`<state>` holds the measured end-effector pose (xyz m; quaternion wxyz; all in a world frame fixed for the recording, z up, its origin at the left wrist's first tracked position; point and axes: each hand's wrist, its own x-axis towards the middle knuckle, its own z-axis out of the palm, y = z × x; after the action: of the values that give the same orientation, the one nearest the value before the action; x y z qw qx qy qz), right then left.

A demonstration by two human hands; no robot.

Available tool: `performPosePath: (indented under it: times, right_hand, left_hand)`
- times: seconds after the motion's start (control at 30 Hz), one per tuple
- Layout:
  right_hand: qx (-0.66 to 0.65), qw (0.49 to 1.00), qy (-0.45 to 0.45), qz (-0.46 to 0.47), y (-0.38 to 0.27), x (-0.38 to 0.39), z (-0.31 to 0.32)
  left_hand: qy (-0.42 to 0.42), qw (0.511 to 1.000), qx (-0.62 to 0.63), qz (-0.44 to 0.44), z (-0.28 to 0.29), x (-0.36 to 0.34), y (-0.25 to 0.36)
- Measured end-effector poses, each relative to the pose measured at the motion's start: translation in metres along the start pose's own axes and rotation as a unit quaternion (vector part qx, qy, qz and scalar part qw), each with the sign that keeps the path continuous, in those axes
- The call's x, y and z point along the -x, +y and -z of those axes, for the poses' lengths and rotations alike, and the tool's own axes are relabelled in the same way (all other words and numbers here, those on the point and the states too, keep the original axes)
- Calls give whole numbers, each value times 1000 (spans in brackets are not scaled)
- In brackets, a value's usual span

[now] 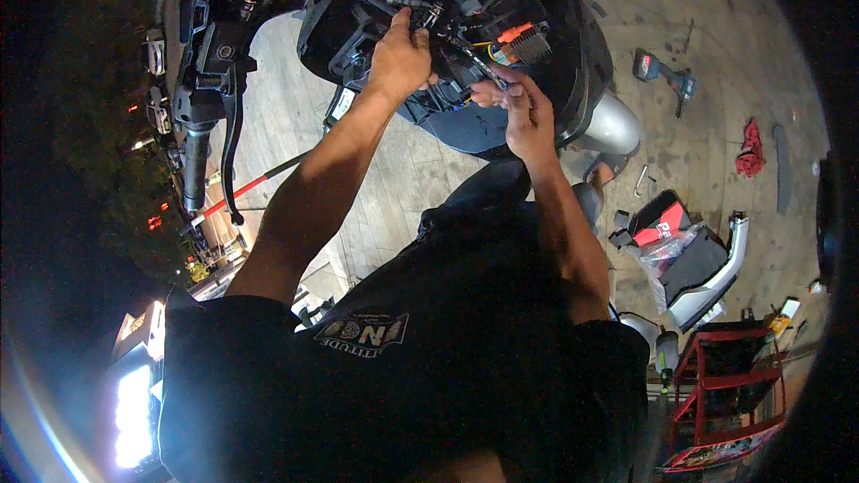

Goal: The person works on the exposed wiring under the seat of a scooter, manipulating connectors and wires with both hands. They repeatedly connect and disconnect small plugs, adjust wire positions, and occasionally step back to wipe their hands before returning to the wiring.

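Ahead of me is the opened black body of a scooter or motorcycle (465, 139), with cables and metal fittings exposed inside. My right hand (528, 121) is closed round the near end of a slim metal wrench (474, 58), which slants up and left into the body. My left hand (400, 58) reaches in beside the wrench's far end, fingers bent against a small metal fitting (433, 14); what they pinch is partly hidden. Just right of the wrench sit an orange connector (514, 33) and a finned black part (534, 47).
A handlebar grip (195, 170) and lever (234, 134) stand at left. On the floor at right lie a cordless power tool (667, 74), a red cloth (750, 148), a box (660, 219) and a silver-edged panel (711, 277). Nearer stands a red metal frame (729, 385). A bright lamp (134, 416) shines lower left.
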<state>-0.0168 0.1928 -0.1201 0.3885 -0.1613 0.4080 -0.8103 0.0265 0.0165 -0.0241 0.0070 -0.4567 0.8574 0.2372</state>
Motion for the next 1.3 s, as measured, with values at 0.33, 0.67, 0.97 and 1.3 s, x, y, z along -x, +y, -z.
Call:
performPosePath:
  times: [0.33, 0.67, 0.97, 1.3]
  right_hand:
    - [68, 996, 21, 51, -2, -3, -9]
    - [29, 999, 21, 24, -3, -13, -2]
    - [-142, 985, -49, -82, -2, 0, 4]
    - [-90, 961, -83, -246, -48, -14, 22]
  left_hand:
    - [-33, 998, 25, 53, 2, 6, 4]
    - [-26, 998, 32, 48, 6, 9, 14]
    - [-21, 996, 51, 66, 5, 8, 16]
    - [-33, 996, 38, 72, 6, 7, 16]
